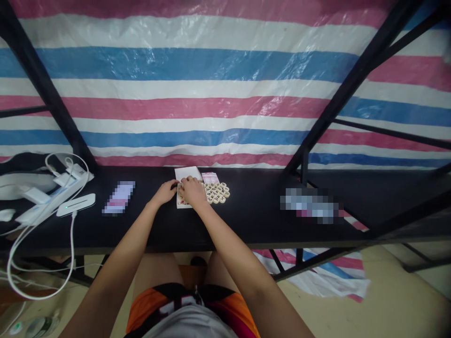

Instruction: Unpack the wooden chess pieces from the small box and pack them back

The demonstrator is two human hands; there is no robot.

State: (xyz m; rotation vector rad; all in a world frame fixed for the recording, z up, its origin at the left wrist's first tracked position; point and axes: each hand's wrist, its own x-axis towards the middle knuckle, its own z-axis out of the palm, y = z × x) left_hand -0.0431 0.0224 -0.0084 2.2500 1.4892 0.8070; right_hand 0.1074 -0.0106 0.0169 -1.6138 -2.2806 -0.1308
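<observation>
Free tabletop (pixel 255 206) right of round pieces (pixel 215 193)

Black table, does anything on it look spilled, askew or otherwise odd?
Mainly the white cable looks untidy: at left it loops past the front edge of the black table. The round pieces sit clustered beside the white box.

Nothing legible, characters (pixel 216 199) on round pieces (pixel 226 193) too small to read, white figure (pixel 171 308) on shorts (pixel 143 303) partly covered

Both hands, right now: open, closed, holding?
Left hand: curled by the left side of the white box; grip unclear.
Right hand: over the box; open or closed cannot be told.
</observation>
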